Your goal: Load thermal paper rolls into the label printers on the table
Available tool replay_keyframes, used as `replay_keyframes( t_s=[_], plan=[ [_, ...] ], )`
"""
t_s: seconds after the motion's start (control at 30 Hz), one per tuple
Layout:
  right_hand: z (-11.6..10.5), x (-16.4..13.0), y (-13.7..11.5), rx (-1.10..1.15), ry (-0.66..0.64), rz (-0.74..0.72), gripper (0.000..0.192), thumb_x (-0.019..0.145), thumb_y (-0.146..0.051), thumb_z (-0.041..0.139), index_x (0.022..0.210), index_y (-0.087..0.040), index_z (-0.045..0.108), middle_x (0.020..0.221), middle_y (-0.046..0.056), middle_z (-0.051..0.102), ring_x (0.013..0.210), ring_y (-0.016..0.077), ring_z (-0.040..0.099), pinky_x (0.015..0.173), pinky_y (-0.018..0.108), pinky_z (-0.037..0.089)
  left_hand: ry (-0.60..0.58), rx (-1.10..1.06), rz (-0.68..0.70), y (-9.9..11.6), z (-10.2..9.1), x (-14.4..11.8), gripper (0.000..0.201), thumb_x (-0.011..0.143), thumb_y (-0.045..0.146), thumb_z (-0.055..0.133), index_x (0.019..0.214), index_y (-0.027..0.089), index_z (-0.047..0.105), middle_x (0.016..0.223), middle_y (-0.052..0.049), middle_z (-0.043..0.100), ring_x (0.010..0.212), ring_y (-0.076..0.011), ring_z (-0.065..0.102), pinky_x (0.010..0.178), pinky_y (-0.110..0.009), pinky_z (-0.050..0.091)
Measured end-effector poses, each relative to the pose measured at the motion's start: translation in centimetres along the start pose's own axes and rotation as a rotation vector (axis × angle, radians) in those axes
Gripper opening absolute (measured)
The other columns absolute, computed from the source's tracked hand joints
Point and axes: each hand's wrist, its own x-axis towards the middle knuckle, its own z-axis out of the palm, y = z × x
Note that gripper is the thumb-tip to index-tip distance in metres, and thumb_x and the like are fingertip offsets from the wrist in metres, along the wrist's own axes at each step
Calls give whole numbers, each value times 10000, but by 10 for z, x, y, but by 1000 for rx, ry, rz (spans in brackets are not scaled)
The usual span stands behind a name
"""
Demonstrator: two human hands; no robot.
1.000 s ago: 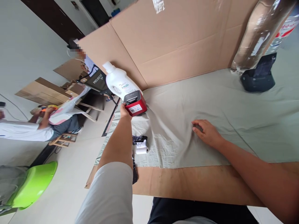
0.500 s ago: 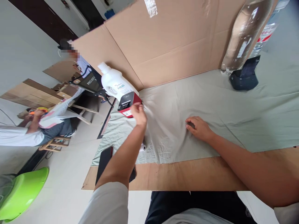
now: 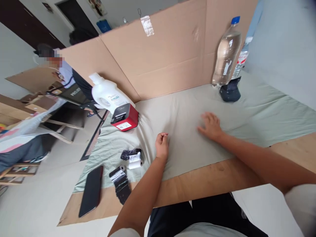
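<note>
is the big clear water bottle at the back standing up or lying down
Standing upright. The clear bottle rests on its base on the grey cloth, blue cap on top, against the cardboard wall.

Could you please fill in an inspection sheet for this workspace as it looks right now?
Surface: wrinkled grey-green cloth over a cardboard sheet.
Job's things: the cloth; red label printer at its left edge.
Clutter: white jug, phone, paper roll, black rolls, water bottle, dark device.
Hands: left hand loosely closed on the cloth; right hand flat on it.
Cables: nothing seen.
Surroundings: cardboard wall; people seated at left.
</note>
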Motion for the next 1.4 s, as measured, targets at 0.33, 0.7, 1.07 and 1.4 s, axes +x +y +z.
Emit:
replay_keyframes(
  t_s=[0.33, 0.7, 1.07, 1.4],
  plan=[
    [-63, 128, 114, 80, 367, 717, 1154, 624, -440, 878, 1476, 43, 267, 1499, 403, 308, 1428, 463, 287, 1145, 548, 234, -147, 123, 10, 4, 6, 1, 135, 814, 332, 584, 823, 210, 638, 743, -16, 572, 766, -189, 576, 749, -325, 478],
    [-62, 99, 78, 110, 325, 741, 886, 658, -388, 791, 1361, -2, 415, 1386, 298, 484, 1356, 378, 436, 1140, 471, 345, -191, 219, 210, 10, 4, -1, 109, 824, 212, 550, 894, 199, 632, 927, -65, 653, 935, -204, 610, 827, -352, 507],
    [-15, -53, -72, 301, 177, -304, 948, 697, -511, 738, 1476, -153, 332, 1337, 215, 518, 1268, 404, 497, 1077, 609, 414, -589, -719, -336, 42, 7, -41, 1019, 770, 561, 748, 1547, 374, 115, 1440, -145, 472, 1055, -237, 656, 839, -407, 562],
    [-5, -15, -68, 1074, -231, 58, 614, 876, -630, 485, 1364, -258, 456, 1291, 141, 614, 1184, 289, 604, 1054, 554, 449, -397, -658, -105, 37, -5, -16, 1250, 574, 320, 848, 1579, 318, 104, 1444, -102, 479, 1248, -281, 532, 976, -383, 496]
  ],
)
